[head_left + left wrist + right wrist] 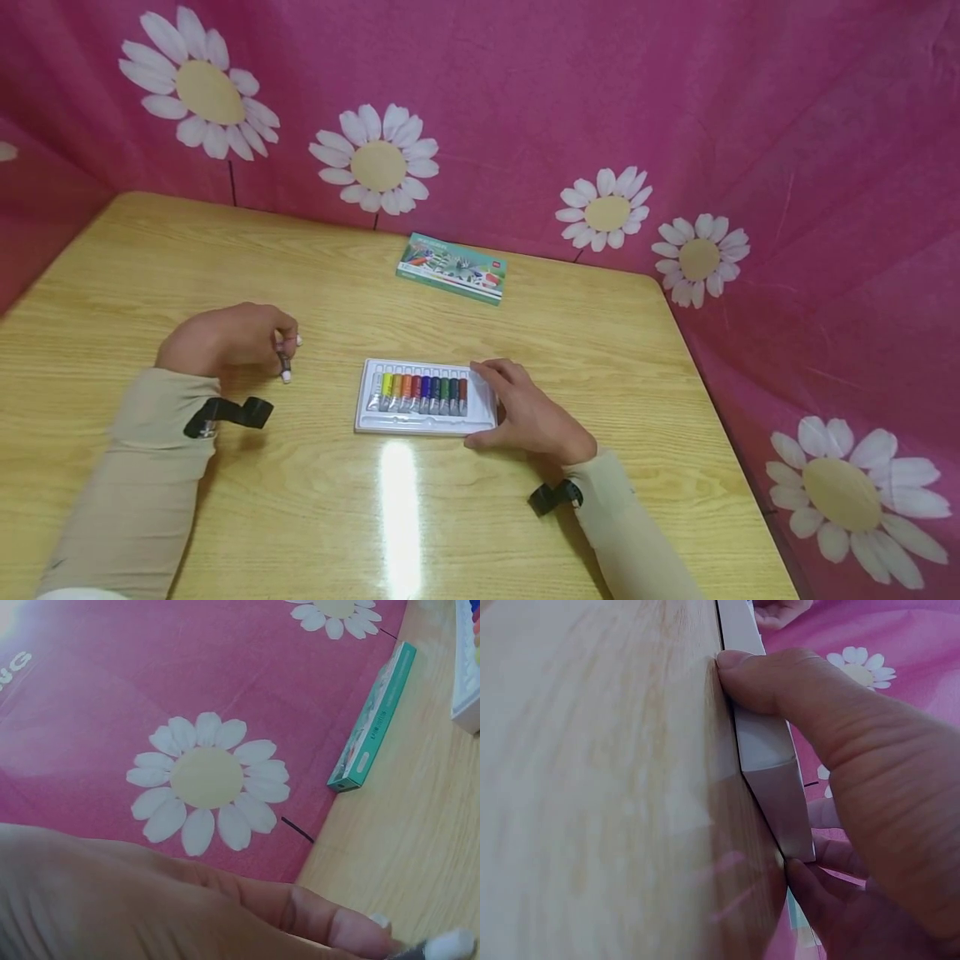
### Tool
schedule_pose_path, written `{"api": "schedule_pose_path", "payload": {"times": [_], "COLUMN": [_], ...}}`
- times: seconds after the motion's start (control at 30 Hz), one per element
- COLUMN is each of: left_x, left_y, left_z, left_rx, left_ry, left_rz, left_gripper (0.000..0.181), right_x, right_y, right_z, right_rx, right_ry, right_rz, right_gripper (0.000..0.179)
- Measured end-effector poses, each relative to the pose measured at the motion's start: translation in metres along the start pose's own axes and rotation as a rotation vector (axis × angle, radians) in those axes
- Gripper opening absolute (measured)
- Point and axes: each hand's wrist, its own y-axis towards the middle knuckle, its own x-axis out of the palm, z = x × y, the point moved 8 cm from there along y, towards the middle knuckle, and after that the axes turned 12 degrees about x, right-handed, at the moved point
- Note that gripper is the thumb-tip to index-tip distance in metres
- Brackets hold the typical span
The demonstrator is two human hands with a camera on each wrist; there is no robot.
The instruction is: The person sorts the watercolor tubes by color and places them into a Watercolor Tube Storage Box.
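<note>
My left hand (236,337) is over the left part of the table, pinching small paint tubes (283,360) in its fingertips. One is dark with a white cap (451,946); a second white cap (299,340) pokes out beyond the fingers, and the rest is hidden. The white plastic tray (420,423) lies on the table with a row of several coloured paint tubes (424,393) in it. Gripping the tray's right end is my right hand (528,417), thumb (754,679) along the near side and fingers at the far side. A bare slot shows at the tray's right end.
Behind the tray lies a flat green printed box (452,268) near the table's back edge. A pink cloth (495,100) with white daisies hangs behind and beside the wooden table (315,500). Black cameras (555,497) are strapped to both wrists.
</note>
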Motion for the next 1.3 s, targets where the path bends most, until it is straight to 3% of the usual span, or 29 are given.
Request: {"api": "schedule_pose_path", "payload": {"times": [0.23, 0.5, 0.93, 1.3], "left_x": [0.000, 0.004, 0.007, 0.011], "left_y": [0.004, 0.009, 0.018, 0.024], "left_z": [0.002, 0.006, 0.023, 0.036], "left_rx": [0.035, 0.021, 0.143, 0.181], "left_ry": [0.063, 0.020, 0.095, 0.012], "left_rz": [0.023, 0.018, 0.029, 0.036], "left_gripper": [0.012, 0.011, 0.010, 0.013], "right_x": [-0.001, -0.001, -0.002, -0.001], "right_y": [0.000, 0.001, 0.002, 0.000], "right_z": [-0.002, -0.003, -0.001, 0.000], "right_rx": [0.001, 0.002, 0.000, 0.002], "right_ry": [0.010, 0.010, 0.010, -0.001], "right_rz": [-0.010, -0.007, -0.007, -0.004], "right_gripper": [0.107, 0.107, 0.107, 0.107]}}
